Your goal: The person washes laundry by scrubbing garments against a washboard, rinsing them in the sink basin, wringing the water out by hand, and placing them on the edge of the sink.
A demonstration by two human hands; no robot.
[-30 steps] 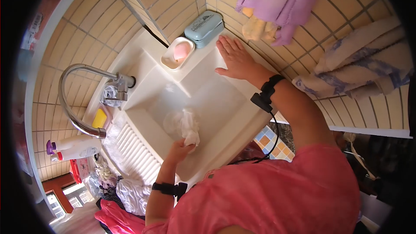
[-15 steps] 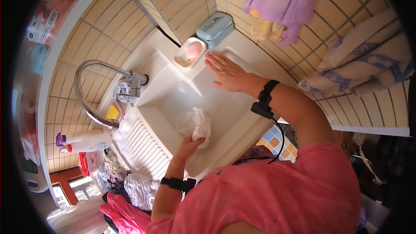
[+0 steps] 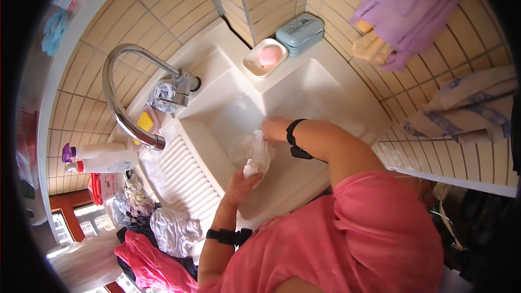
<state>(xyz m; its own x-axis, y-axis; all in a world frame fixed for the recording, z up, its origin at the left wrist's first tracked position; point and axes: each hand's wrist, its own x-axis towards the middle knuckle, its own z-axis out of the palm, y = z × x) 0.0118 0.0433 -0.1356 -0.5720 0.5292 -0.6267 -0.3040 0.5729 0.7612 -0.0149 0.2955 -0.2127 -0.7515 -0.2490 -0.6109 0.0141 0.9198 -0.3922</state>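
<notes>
- The white sink point(image 3: 293, 187) fills the middle of the view, with a ribbed washboard point(image 3: 182, 176) along its left side in the view and tiled walls behind.
- On the right wall hang a purple towel point(image 3: 410, 8) and a white-and-blue towel point(image 3: 461, 111).
- A curved metal faucet point(image 3: 116, 100) arches at the upper left, a grey-white cloth bundled around its base.
- Beside the washboard lies a pile of laundry, with a bright pink garment point(image 3: 152, 260) near a white garment point(image 3: 173, 231).
- Two pale bottles point(image 3: 108, 161), one purple-capped and one red-capped, lie just beyond the washboard.
- The left hand point(image 3: 243, 186) is over the basin, its fingers clenched around the lower end of the white cloth.
- The right hand point(image 3: 275, 128) is at the cloth's upper end — whether its fingers grip the fabric or only lie against it, I cannot tell.
- The white cloth point(image 3: 260, 154), wet and bunched, is inside the basin between the two hands.
- A lidded blue box point(image 3: 300, 34) sits on the back ledge — just beside a white soap dish point(image 3: 255, 67).
- A pink soap point(image 3: 269, 56) rests in that dish; a yellow bar point(image 3: 145, 121) sits near the faucet.
</notes>
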